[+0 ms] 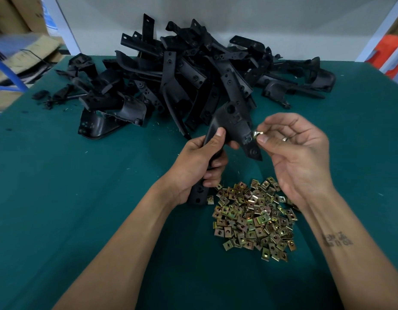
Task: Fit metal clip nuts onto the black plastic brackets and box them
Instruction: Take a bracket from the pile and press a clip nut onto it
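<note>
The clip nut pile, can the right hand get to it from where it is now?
Probably yes. The clip nut pile lies uncovered on the table just below the right hand, but that hand already pinches a clip nut.

One head camera, looking forward and down from the person's own place.

The wide-angle view is close above the two forearms, which enter from the bottom edge. It faces across the green table (59, 175) toward the white wall (238, 21) at the far side. The edges bend a little from the lens. There is no second view to share any part.
</note>
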A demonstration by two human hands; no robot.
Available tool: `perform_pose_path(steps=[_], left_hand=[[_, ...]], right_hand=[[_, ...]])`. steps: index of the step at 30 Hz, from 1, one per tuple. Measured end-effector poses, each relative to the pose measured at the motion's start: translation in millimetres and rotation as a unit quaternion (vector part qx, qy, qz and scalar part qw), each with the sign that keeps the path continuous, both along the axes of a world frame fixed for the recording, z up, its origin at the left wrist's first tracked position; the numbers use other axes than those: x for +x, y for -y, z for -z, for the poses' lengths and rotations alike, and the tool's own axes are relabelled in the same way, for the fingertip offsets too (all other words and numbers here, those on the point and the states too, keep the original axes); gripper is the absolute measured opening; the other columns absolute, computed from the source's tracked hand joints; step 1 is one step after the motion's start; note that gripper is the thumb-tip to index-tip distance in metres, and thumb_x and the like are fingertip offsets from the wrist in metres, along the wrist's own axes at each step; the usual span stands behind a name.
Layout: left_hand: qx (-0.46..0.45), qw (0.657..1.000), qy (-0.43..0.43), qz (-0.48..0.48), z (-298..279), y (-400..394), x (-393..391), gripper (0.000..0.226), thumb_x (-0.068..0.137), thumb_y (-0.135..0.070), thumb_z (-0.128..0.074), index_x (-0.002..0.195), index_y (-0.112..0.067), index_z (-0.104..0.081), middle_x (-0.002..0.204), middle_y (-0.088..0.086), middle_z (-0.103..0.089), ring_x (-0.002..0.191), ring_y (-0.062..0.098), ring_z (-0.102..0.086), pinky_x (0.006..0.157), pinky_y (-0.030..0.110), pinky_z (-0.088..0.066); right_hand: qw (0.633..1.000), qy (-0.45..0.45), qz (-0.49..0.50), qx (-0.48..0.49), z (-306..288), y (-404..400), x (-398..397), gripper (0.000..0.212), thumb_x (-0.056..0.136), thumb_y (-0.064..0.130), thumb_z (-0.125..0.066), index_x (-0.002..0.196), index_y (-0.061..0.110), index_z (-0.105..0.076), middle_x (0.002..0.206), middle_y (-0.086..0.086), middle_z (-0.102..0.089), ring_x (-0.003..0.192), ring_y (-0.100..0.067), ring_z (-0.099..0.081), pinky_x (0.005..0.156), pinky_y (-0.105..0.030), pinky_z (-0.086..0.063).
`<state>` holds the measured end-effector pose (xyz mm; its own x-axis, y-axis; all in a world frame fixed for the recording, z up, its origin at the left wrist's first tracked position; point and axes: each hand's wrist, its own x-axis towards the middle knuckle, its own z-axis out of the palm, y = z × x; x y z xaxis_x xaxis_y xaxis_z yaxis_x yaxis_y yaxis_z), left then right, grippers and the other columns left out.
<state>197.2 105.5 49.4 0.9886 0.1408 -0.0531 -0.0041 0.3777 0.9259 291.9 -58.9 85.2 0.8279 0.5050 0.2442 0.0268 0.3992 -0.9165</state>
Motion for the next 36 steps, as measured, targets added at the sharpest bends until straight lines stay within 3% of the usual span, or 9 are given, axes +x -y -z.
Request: perform_pose_path(steps=[3,7,12,23,29,32,34,36], left_hand=[[-0.007,1.0,-0.003,0.003,-1,-1,0,0.039,0.102,-0.051,-0.053,0.093,-0.017,-0.07,0.064,0.0,-0.031,0.041,0.008,-0.028,0.038,0.019,-0.029],[-0.009,1.0,-0.005,0.007,-2,-1,-1,0.038,0.101,-0.052,-0.053,0.092,-0.018,-0.07,0.063,-0.001,-0.03,0.04,0.007,-0.027,0.038,0.018,-0.028],[-0.004,1.0,-0.008,0.001,-2,-1,-2,0.038,0.1,-0.051,-0.055,0.091,-0.018,-0.071,0.064,0.0,-0.03,0.041,0.008,-0.027,0.038,0.019,-0.028],[0.015,0.999,-0.012,-0.036,-1,3,-1,0.032,0.096,-0.048,-0.063,0.089,-0.017,-0.068,0.067,0.004,-0.022,0.042,0.01,-0.023,0.037,0.019,-0.028],[0.035,0.995,-0.023,-0.086,0,7,-3,0.034,0.093,-0.052,-0.066,0.077,-0.022,-0.061,0.061,-0.002,-0.032,0.042,0.012,-0.024,0.038,0.02,-0.027],[0.026,0.996,-0.028,-0.087,0,7,-2,0.034,0.092,-0.051,-0.066,0.078,-0.02,-0.061,0.061,-0.001,-0.032,0.041,0.011,-0.025,0.037,0.019,-0.028],[0.019,0.995,-0.031,-0.09,1,5,-3,0.035,0.094,-0.051,-0.064,0.083,-0.018,-0.06,0.06,-0.002,-0.031,0.041,0.01,-0.025,0.037,0.019,-0.028],[0.011,0.995,-0.03,-0.092,1,2,-4,0.035,0.096,-0.051,-0.061,0.082,-0.019,-0.062,0.06,-0.003,-0.03,0.041,0.01,-0.025,0.038,0.019,-0.028]], right_hand=[[0.999,0.044,0.017,-0.027,1,-1,-1,0.04,0.078,-0.024,-0.067,0.102,0.008,-0.068,0.091,-0.005,-0.07,0.086,-0.016,-0.066,0.083,-0.028,-0.056],[0.997,0.068,0.028,-0.031,-1,0,-2,0.042,0.079,-0.017,-0.072,0.109,0.011,-0.067,0.086,0.0,-0.074,0.086,-0.015,-0.069,0.081,-0.027,-0.058],[0.998,0.043,0.045,-0.027,-4,-2,-4,0.041,0.076,-0.006,-0.079,0.111,0.012,-0.068,0.086,-0.005,-0.077,0.086,-0.019,-0.073,0.082,-0.031,-0.058],[0.996,0.025,0.085,-0.032,2,-10,-10,0.044,0.082,-0.011,-0.075,0.116,0.015,-0.067,0.08,0.0,-0.074,0.09,-0.02,-0.073,0.089,-0.037,-0.058],[0.996,-0.035,0.079,0.013,7,-19,-25,0.04,0.083,-0.013,-0.072,0.117,0.007,-0.067,0.08,-0.006,-0.071,0.093,-0.027,-0.071,0.096,-0.049,-0.057],[0.997,-0.061,0.052,0.021,5,-16,-26,0.032,0.088,-0.004,-0.071,0.118,0.003,-0.066,0.079,-0.006,-0.07,0.087,-0.026,-0.072,0.089,-0.052,-0.06],[0.998,-0.061,0.028,0.011,3,-13,-25,0.032,0.087,0.008,-0.068,0.119,0.004,-0.066,0.086,-0.008,-0.074,0.095,-0.028,-0.074,0.086,-0.047,-0.06],[0.997,-0.07,-0.018,-0.003,1,-8,-20,0.039,0.09,0.015,-0.063,0.127,0.002,-0.063,0.103,-0.015,-0.077,0.108,-0.031,-0.072,0.093,-0.05,-0.058]])
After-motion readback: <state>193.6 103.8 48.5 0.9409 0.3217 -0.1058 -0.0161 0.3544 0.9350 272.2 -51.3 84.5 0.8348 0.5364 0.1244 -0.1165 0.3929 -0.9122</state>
